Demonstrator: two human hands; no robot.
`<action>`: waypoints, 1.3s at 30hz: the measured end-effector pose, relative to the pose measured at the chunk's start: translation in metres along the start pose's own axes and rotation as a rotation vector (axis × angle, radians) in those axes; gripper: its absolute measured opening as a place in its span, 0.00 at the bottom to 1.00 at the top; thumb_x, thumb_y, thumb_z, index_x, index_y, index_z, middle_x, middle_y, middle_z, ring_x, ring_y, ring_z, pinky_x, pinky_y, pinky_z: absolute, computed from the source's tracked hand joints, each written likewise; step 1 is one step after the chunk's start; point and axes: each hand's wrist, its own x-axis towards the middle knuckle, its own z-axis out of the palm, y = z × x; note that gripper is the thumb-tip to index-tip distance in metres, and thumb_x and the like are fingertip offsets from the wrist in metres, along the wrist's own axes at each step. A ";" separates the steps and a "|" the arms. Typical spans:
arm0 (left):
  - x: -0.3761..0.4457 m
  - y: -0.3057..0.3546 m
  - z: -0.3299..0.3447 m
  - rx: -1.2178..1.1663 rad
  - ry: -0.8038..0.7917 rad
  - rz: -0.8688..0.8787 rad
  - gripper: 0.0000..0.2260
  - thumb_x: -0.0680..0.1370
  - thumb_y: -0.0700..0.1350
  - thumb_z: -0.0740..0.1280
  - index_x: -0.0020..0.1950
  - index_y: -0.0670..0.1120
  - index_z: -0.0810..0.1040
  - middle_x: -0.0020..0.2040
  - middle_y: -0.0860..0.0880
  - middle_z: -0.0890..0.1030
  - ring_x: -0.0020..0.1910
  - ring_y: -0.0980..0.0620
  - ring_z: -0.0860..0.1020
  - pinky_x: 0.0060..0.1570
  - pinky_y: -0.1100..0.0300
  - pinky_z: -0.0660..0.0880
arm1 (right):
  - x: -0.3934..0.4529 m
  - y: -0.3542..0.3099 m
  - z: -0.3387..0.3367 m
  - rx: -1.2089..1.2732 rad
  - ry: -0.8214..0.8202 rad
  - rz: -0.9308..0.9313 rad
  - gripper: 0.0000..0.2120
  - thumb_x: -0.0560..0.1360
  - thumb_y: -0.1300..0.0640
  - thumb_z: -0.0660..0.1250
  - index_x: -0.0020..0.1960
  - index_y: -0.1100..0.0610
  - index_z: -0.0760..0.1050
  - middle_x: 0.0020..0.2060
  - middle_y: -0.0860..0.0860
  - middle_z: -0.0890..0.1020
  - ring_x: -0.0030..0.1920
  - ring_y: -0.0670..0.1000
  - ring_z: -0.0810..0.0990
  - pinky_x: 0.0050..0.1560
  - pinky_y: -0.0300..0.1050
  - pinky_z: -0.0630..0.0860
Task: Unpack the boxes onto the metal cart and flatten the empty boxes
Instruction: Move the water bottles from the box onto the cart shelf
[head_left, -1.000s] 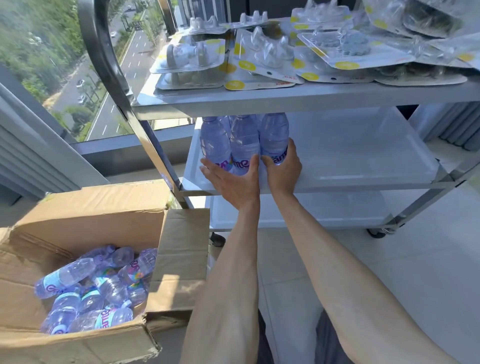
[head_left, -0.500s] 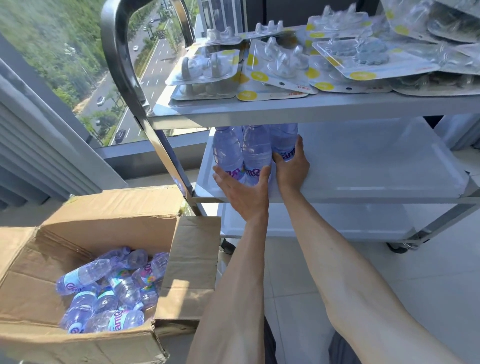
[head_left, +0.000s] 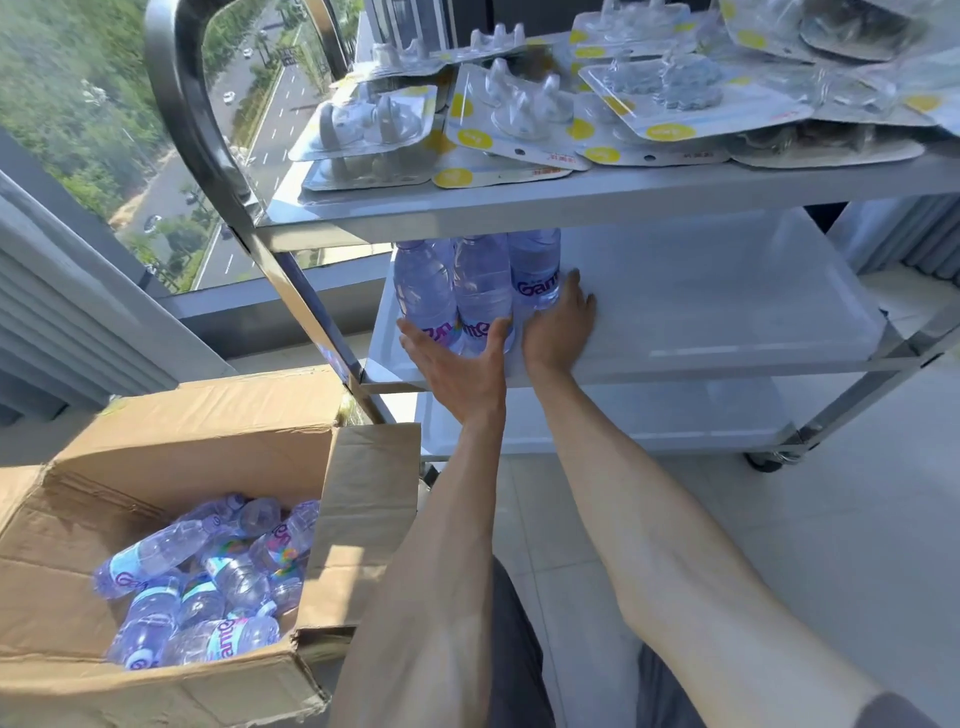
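A: Starting nearest, what is lying by the person's knees?

B: The cardboard box (head_left: 171, 519) is sitting open on the floor at the lower left, flaps splayed. A heap of water bottles (head_left: 208, 582) is lying on its side inside it, so the box is far from empty.

A: And the hands?

B: Both are reaching forward to the middle shelf (head_left: 701, 332) of the metal cart (head_left: 597, 200). The left hand (head_left: 460, 371) is spread flat, its fingers (head_left: 415, 340) extended and pressing against the front of the standing bottles (head_left: 478, 286). The right hand (head_left: 558, 330) is lying straight-fingered beside the rightmost bottle, touching it. Neither hand is gripping anything; both are released and only nudging.

A: So which step is this?

B: I judge that they are tidying a small upright group into the shelf's left corner, partway through unpacking. The bottles are standing close together, touching one another, at the left end of that shelf; the rest of it is showing bare metal.

A: What is further off?

B: Blister packs (head_left: 519, 119) are overlapping across the top shelf, and beyond the cart's handle (head_left: 197, 130) a window is looking down on a road.

A: The next move?

B: Probably drawing both hands back to the box for more bottles, without toppling the group. Flattening is not yet possible.
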 end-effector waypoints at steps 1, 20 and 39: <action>0.000 0.002 -0.002 -0.001 -0.012 -0.001 0.56 0.67 0.67 0.74 0.81 0.50 0.44 0.81 0.46 0.52 0.80 0.46 0.51 0.73 0.45 0.60 | -0.007 -0.001 -0.006 -0.040 0.022 0.015 0.28 0.70 0.54 0.48 0.64 0.61 0.75 0.60 0.55 0.81 0.65 0.60 0.74 0.73 0.52 0.60; 0.089 -0.160 -0.206 0.140 0.316 -0.198 0.14 0.72 0.46 0.64 0.52 0.42 0.82 0.46 0.42 0.83 0.47 0.43 0.79 0.48 0.56 0.70 | -0.213 -0.082 0.009 0.295 -0.252 -0.108 0.11 0.68 0.69 0.60 0.45 0.61 0.78 0.40 0.56 0.81 0.41 0.59 0.79 0.41 0.41 0.66; 0.110 -0.296 -0.280 0.858 -0.281 -0.530 0.21 0.77 0.45 0.68 0.68 0.42 0.70 0.67 0.40 0.72 0.67 0.39 0.71 0.63 0.49 0.70 | -0.326 -0.099 0.122 -0.273 -0.545 -0.370 0.10 0.69 0.64 0.73 0.49 0.56 0.82 0.59 0.51 0.79 0.76 0.56 0.59 0.74 0.61 0.55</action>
